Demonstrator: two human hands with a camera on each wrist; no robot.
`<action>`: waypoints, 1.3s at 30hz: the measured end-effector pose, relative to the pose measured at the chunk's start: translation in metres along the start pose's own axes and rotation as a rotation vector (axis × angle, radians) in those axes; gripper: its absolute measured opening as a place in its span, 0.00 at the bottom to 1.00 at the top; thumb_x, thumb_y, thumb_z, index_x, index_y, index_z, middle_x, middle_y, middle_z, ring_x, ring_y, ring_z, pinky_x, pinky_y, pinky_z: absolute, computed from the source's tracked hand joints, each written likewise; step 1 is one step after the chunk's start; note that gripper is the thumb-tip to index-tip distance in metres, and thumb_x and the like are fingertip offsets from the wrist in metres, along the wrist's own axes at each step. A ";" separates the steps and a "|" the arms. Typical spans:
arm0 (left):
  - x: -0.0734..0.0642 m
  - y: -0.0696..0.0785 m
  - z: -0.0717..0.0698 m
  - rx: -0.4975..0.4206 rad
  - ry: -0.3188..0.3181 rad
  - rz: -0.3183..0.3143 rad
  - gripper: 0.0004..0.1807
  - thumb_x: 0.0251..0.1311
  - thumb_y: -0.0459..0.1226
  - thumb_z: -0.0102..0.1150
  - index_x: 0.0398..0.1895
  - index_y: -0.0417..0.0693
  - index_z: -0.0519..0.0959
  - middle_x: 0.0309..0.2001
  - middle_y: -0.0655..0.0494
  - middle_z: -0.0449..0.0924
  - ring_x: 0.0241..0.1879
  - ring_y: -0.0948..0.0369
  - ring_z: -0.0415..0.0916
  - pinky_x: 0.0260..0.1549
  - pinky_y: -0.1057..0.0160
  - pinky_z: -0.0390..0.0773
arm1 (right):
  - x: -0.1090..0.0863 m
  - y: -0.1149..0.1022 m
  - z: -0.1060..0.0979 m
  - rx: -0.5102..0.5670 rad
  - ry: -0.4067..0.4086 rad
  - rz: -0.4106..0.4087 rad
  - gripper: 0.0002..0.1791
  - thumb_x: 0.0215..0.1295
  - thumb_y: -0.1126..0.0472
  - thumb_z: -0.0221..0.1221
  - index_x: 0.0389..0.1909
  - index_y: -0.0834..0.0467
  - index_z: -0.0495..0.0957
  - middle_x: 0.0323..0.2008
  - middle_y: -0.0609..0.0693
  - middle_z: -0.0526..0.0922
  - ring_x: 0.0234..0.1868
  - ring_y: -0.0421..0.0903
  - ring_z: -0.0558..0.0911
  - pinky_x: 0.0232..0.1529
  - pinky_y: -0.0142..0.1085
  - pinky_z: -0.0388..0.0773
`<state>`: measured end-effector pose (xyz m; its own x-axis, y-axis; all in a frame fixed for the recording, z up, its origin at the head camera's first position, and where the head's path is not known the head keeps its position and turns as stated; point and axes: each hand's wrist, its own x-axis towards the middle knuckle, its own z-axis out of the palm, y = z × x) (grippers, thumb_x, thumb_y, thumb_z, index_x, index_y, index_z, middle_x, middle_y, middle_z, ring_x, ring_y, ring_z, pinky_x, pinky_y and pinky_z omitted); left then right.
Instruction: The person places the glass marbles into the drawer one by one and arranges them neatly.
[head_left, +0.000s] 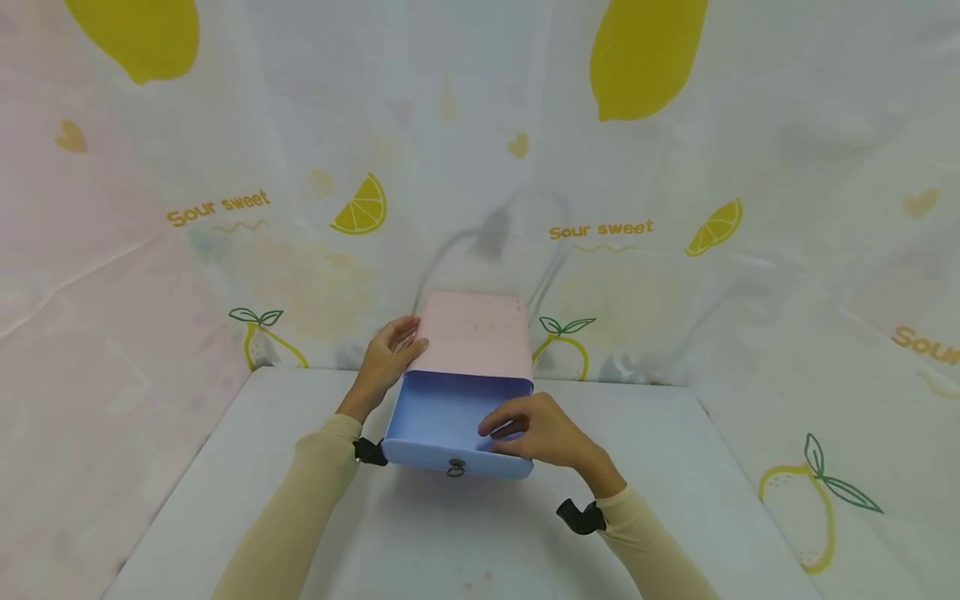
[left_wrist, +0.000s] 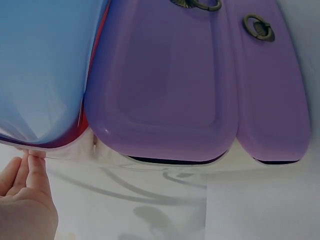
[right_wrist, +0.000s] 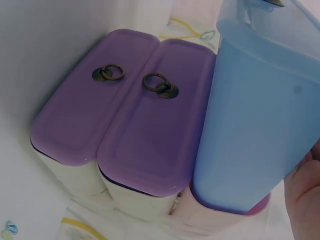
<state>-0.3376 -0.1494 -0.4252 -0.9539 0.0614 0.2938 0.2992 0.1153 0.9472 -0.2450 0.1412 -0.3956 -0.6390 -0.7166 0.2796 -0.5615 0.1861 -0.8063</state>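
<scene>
A small drawer cabinet with a pink top (head_left: pixel 472 333) stands against the back cloth, its blue upper drawer (head_left: pixel 420 454) pulled far out. On the drawer's front hangs a bronze ring pull (head_left: pixel 456 467). My left hand (head_left: pixel 385 362) rests on the cabinet's left side, its fingertips against the pink casing near the top. Over the drawer's right wall reaches my right hand (head_left: pixel 542 429), fingers loosely bent above the inside, thumb near the front panel, with nothing seen between them. Below the blue drawer, two purple drawers (left_wrist: pixel 165 80) with bronze rings are closed.
The cabinet stands on a white table (head_left: pixel 637 467). A cloth (head_left: pixel 465 167) printed with lemons and words hangs behind and at the sides. Black wrist straps (head_left: pixel 582 517) sit on both forearms, the left one close to the drawer's front left corner.
</scene>
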 end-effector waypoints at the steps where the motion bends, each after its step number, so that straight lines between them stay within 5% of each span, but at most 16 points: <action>1: 0.000 0.000 0.000 -0.002 -0.003 0.000 0.38 0.61 0.44 0.65 0.70 0.40 0.62 0.69 0.50 0.65 0.69 0.58 0.61 0.66 0.64 0.64 | -0.001 0.001 0.000 0.008 0.020 -0.012 0.12 0.55 0.73 0.67 0.42 0.63 0.84 0.40 0.55 0.86 0.41 0.48 0.86 0.45 0.38 0.84; 11: -0.002 0.000 0.003 -0.002 -0.008 0.014 0.38 0.62 0.44 0.65 0.70 0.39 0.62 0.69 0.49 0.65 0.69 0.58 0.61 0.66 0.64 0.64 | -0.013 0.000 -0.007 0.050 0.250 -0.078 0.13 0.56 0.77 0.65 0.43 0.68 0.82 0.41 0.61 0.85 0.41 0.56 0.86 0.45 0.45 0.84; 18: -0.002 0.000 0.004 0.005 -0.013 0.012 0.38 0.62 0.44 0.65 0.71 0.39 0.62 0.69 0.50 0.65 0.69 0.58 0.61 0.66 0.63 0.64 | -0.028 0.011 -0.020 0.034 0.375 -0.103 0.12 0.56 0.77 0.65 0.42 0.68 0.83 0.40 0.60 0.86 0.41 0.56 0.86 0.44 0.41 0.84; 26: -0.001 0.001 0.001 0.005 -0.012 0.019 0.38 0.61 0.44 0.65 0.70 0.39 0.62 0.69 0.49 0.65 0.69 0.56 0.60 0.66 0.64 0.64 | -0.042 -0.002 -0.030 -0.091 0.483 -0.028 0.09 0.54 0.80 0.64 0.38 0.73 0.82 0.37 0.67 0.84 0.39 0.63 0.84 0.42 0.38 0.85; 39: -0.002 0.003 -0.001 0.003 -0.017 -0.001 0.37 0.62 0.43 0.65 0.70 0.41 0.62 0.69 0.49 0.65 0.69 0.57 0.61 0.66 0.63 0.64 | -0.066 0.106 -0.044 -0.234 0.628 0.195 0.10 0.51 0.75 0.68 0.36 0.68 0.84 0.33 0.59 0.87 0.35 0.54 0.87 0.35 0.32 0.85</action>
<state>-0.3346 -0.1499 -0.4231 -0.9536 0.0776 0.2908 0.2984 0.1180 0.9471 -0.2858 0.2375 -0.4770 -0.8832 -0.1443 0.4463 -0.4589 0.4624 -0.7587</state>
